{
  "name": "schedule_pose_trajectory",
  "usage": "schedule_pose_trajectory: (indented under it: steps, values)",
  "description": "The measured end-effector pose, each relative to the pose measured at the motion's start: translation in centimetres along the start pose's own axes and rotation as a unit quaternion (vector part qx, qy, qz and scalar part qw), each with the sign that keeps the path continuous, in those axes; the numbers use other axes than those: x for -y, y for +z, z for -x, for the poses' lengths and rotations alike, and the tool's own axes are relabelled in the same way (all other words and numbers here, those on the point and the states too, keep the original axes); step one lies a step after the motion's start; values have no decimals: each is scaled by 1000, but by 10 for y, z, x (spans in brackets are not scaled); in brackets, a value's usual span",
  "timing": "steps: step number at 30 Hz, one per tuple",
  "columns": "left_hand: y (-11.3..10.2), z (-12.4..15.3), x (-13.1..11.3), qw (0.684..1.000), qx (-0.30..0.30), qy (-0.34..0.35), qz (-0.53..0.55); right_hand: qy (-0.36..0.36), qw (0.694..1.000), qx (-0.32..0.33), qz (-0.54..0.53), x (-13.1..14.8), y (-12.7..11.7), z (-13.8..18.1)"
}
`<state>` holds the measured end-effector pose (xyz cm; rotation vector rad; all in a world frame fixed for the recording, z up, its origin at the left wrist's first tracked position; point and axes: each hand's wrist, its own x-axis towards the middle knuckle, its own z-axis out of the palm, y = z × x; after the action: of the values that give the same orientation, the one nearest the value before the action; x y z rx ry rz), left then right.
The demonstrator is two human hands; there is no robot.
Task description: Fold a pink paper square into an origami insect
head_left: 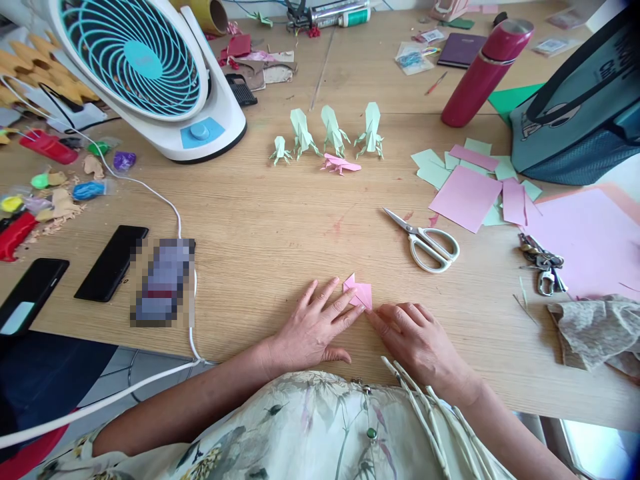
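A small folded piece of pink paper (363, 295) lies on the table in front of me. My left hand (313, 327) rests flat with its fingers spread, the fingertips pressing on the paper's left and lower parts. At the paper's lower right corner is my right hand (420, 337), its fingers curled and the thumb and forefinger closed at that corner. Beyond the hands stand several light green folded paper figures (330, 130), with a pink folded paper figure (341, 164) lying before them. White-handled scissors (434, 250) lie to the right, blades partly apart.
A fan (200, 133) stands at the back left, phones (113, 263) and a white cable (194, 300) nearer me. Pink and green paper pieces (465, 193), keys (543, 260), a grey cloth (590, 327), a red flask (485, 77) and a bag (565, 127) are on the right.
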<state>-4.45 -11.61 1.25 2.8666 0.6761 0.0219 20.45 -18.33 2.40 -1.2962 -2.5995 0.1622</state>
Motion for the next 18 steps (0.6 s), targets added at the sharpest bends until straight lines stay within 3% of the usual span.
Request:
schedule_pose_trajectory:
  steps: [13, 18]
  values:
    - [-1, 0, 0, 1000, 25, -12, 14, 0, 999, -28, -18, 0, 6, 10]
    - [-3, 0, 9, 999, 34, 18, 18, 36, 992, -82, -88, -1, 8, 12]
